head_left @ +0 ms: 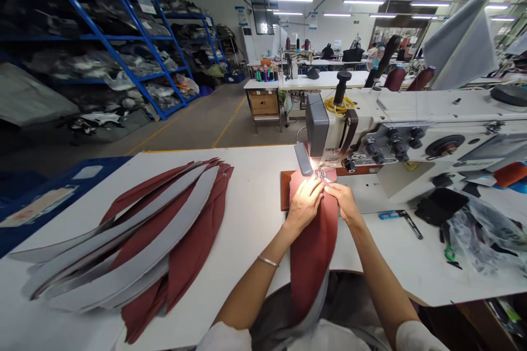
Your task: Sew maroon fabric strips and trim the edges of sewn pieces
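Observation:
A long dark red piece of material [312,252] runs from my lap up to the needle of the white sewing machine [411,126]. My left hand [305,200] presses flat on its far end just before the presser foot [323,174]. My right hand [344,200] pinches the same piece at its right edge, fingertips next to the left hand. A silver bracelet sits on my left wrist. The machine's lamp lights both hands brightly.
A fanned pile of curved red and grey pieces [140,247] lies on the white table [255,214] to my left. Blue snips [401,218], a black pouch [440,205] and a plastic bag [486,236] lie at the right. Blue shelving [102,55] lines the aisle.

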A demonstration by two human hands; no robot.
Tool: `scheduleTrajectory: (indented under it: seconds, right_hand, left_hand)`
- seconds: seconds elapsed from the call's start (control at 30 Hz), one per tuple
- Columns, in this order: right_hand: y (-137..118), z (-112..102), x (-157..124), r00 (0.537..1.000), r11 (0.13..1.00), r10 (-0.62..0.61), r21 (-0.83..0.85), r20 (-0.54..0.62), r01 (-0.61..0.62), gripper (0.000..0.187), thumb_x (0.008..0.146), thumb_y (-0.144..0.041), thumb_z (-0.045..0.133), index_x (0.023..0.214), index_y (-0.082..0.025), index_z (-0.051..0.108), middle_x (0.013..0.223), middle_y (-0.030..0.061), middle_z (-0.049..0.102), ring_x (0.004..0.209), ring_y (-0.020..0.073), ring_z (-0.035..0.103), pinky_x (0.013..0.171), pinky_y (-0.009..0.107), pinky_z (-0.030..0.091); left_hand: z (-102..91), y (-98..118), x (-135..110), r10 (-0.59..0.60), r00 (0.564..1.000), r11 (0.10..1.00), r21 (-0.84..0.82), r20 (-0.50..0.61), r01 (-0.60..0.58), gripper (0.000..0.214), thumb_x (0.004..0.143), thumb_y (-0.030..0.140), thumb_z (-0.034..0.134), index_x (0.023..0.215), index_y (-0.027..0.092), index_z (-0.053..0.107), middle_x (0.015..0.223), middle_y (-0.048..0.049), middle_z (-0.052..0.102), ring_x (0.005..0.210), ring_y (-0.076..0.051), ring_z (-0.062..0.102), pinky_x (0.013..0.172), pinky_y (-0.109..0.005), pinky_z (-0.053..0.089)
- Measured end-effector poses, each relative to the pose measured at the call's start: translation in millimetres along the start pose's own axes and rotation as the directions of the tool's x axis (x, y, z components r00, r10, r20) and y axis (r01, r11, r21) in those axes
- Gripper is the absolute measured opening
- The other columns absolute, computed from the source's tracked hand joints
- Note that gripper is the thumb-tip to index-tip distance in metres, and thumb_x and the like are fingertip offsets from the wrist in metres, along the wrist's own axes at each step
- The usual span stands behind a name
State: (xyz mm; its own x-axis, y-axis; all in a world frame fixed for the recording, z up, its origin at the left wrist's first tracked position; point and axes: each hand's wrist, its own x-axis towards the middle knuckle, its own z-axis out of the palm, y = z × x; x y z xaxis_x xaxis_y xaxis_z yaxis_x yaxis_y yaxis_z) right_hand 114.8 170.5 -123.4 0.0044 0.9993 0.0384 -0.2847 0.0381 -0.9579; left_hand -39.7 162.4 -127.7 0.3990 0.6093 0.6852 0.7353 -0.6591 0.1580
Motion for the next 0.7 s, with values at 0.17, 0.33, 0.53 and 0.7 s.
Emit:
scheduleTrajectory:
  seconds: [0.17,0.33,0.53,0.7]
  right_hand:
    - [0.0,-6.9,4.4,0.999,0.999,0.037,-0.011,-0.010,-0.037,0.035,0.061,-0.041,0.080,0.084,-0.015,0.076,0.076,0.0044,0.072,0.074,0.0211,0.064,0.072,0.033,0.051]
    - [-1.0,-8.4,7.7,0.998,0.998,0.061,-0.027,0.005,-0.060,0.033,0.062,-0.043,0.079,0.081,-0.016,0.075,0.080,0.0049,0.073,0.076,0.0204,0.065,0.072,0.031,0.051]
    - [-13.2,-10.5,-0.3,0.990,0.995,0.095,-0.045,0.107,-0.091,0.038,0.065,-0.039,0.078,0.096,-0.016,0.073,0.091,0.0052,0.073,0.082,0.0208,0.066,0.074,0.032,0.053]
    - [-18.4,-11.4,-7.8,0.965,0.995,0.086,-0.076,0.248,-0.069,0.053,0.058,-0.022,0.081,0.110,-0.020,0.067,0.105,0.0031,0.071,0.098,0.0214,0.065,0.087,0.034,0.052]
  left_hand:
    - [-0.8,0.8,6.7,-0.041,0.999,0.999,-0.017,0.018,0.042,0.036,0.098,0.027,0.038,0.131,0.022,0.053,0.138,-0.0072,0.053,0.133,-0.021,0.043,0.112,-0.041,0.039]
    - [2.8,-0.9,7.3,-0.066,0.998,0.997,-0.043,0.019,0.066,0.038,0.098,0.030,0.038,0.132,0.024,0.053,0.142,-0.0070,0.049,0.134,-0.023,0.041,0.111,-0.041,0.039]
    - [3.5,-8.3,6.4,-0.039,0.999,0.997,-0.063,0.034,0.041,0.037,0.098,0.028,0.038,0.132,0.024,0.054,0.142,-0.0092,0.049,0.136,-0.023,0.040,0.111,-0.041,0.039]
    - [-1.7,-14.1,7.0,0.010,0.998,0.998,-0.070,0.064,-0.005,0.037,0.098,0.028,0.037,0.130,0.024,0.055,0.142,-0.0096,0.048,0.136,-0.024,0.040,0.109,-0.042,0.041]
